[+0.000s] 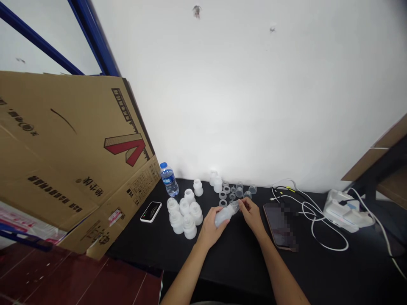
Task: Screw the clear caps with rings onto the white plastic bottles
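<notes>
The left hand [210, 228] had its fingers wrapped round the body of a white bottle [223, 216], closed only as far as its girth allowed; this grip probably steadied the body. The bottle was tilted, its neck end toward the right hand [252, 214], whose fingers were drawn together in a pinch on the tip of the clear top piece [234, 206], likely because so small a part left room for little more. The bottle was held above the table [238, 254], near the clear parts [239, 192], which lay spread just beyond, seemingly for easy reach. Standing bottles [190, 227] were clustered upright to the left, perhaps for stability and to leave working room, while 2 back bottles [218, 185] stood near the wall [241, 106]. The white phone [151, 212] and dark device [278, 226] lay to either side, apparently out of the way.
</notes>
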{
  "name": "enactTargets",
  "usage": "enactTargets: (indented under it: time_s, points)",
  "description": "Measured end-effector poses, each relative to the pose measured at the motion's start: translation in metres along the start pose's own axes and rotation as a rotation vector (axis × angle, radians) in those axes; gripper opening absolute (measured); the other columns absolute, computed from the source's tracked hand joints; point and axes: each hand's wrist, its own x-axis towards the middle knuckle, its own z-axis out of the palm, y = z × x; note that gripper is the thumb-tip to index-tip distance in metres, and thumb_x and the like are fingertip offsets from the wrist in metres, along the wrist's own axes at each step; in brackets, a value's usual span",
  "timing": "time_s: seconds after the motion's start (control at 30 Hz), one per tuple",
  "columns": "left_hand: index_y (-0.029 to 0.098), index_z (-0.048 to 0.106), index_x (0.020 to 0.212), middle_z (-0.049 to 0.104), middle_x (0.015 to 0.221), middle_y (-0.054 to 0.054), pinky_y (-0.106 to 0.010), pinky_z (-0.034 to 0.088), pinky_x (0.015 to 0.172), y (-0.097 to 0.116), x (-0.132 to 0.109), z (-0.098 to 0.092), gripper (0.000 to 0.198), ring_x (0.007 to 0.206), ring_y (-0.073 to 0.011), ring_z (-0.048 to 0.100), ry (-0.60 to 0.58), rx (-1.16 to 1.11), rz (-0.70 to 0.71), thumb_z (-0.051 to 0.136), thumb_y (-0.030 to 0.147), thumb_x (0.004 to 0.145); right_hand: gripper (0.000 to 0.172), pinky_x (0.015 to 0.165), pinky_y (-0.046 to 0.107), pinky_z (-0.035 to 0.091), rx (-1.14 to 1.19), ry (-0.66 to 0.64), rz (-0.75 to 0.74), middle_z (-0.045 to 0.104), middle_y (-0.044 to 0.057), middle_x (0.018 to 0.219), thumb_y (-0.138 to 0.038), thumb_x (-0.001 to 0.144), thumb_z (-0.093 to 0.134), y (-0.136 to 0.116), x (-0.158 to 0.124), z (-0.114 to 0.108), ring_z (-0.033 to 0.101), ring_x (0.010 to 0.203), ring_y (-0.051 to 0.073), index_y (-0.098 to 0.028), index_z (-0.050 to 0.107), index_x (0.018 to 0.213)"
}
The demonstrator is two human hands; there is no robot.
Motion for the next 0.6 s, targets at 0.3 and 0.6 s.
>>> enactTargets:
  time_s: [0.3,0.6]
  points:
    - [0.025,0.061,0.134,0.07,0.127,-0.009,-0.046,0.055,0.108,-0.002,-0.002,0.001,0.037,0.121,-0.0281,0.069,-0.014,0.003,0.025,0.07,0.036,0.1,0.06,0.059,0.029,0.036,-0.056,-0.004,0.002,0.047,-0.003,0.062,-0.076,0.097,0.056,0.001,0.0,0.001,0.045,0.061,0.017,-0.025,0.049,0.067]
    - [0.024,0.061,0.131,0.069,0.121,-0.009,-0.045,0.056,0.102,-0.005,-0.001,-0.001,0.034,0.115,-0.028,0.069,0.013,0.038,0.072,0.069,0.04,0.102,0.054,0.06,0.028,0.034,-0.058,-0.02,-0.052,0.045,-0.004,0.065,-0.068,0.102,0.056,-0.006,-0.005,0.006,0.043,0.061,0.016,-0.024,0.049,0.071]
